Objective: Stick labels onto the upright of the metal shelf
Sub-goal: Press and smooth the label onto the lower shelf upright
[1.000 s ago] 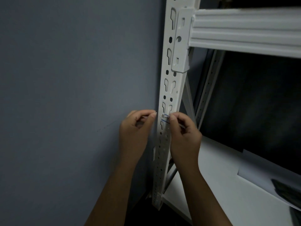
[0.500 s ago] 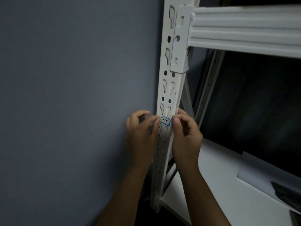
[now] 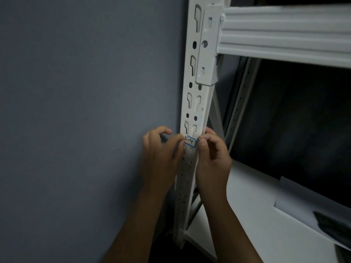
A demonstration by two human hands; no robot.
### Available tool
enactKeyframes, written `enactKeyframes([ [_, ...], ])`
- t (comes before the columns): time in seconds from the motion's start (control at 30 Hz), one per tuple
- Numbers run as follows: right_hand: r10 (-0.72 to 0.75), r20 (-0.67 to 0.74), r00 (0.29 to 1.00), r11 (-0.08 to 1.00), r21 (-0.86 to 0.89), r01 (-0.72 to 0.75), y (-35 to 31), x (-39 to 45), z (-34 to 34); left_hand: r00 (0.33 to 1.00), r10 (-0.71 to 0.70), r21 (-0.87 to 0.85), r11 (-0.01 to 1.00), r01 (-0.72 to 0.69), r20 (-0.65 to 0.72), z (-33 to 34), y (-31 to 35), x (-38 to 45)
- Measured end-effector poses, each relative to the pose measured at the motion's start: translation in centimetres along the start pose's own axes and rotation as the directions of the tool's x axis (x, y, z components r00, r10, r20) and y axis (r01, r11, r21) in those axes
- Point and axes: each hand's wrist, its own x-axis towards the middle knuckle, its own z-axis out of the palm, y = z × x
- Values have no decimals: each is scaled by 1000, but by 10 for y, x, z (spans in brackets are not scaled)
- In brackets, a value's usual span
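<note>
On the front face of the white slotted upright (image 3: 191, 103), just below a pair of keyhole slots, the left hand (image 3: 161, 158) presses a fingertip (image 3: 180, 142) against the left end of a small blue-bordered label (image 3: 190, 142). The right hand (image 3: 212, 158) has its thumb and curled forefinger meeting at the label's right end, apparently pinching or pressing that edge at the upright's corner. The label bears handwritten marks and lies flat across the face. To finish well, I judge the fingers should rub from the middle outward, keeping it level and smoothing any lifted corner. Beyond the hands stand the grey wall (image 3: 76, 111), the ribbed shelf beam (image 3: 284, 33) above and a white shelf board (image 3: 256, 215) below.
</note>
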Motion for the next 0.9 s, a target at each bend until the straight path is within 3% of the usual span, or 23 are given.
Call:
enactKeyframes([
  [0.5, -19, 9, 1000, 1000, 3, 19, 1, 0, 0, 995, -96, -82, 992, 94, -29, 2, 5, -1],
  [0.67, -8, 11, 1000, 1000, 22, 8, 2, -1, 0, 991, -22, -22, 999, 26, 129, 0, -4, -12],
  [0.8, 6, -4, 1000, 999, 32, -6, 0, -1, 1, 994, -113, -189, 976, 109, -10, -2, -1, -10],
  [0.9, 1, -7, 1000, 999, 42, -1, 0, -1, 1, 986, -164, -282, 946, 160, 10, 1, 1, -8],
])
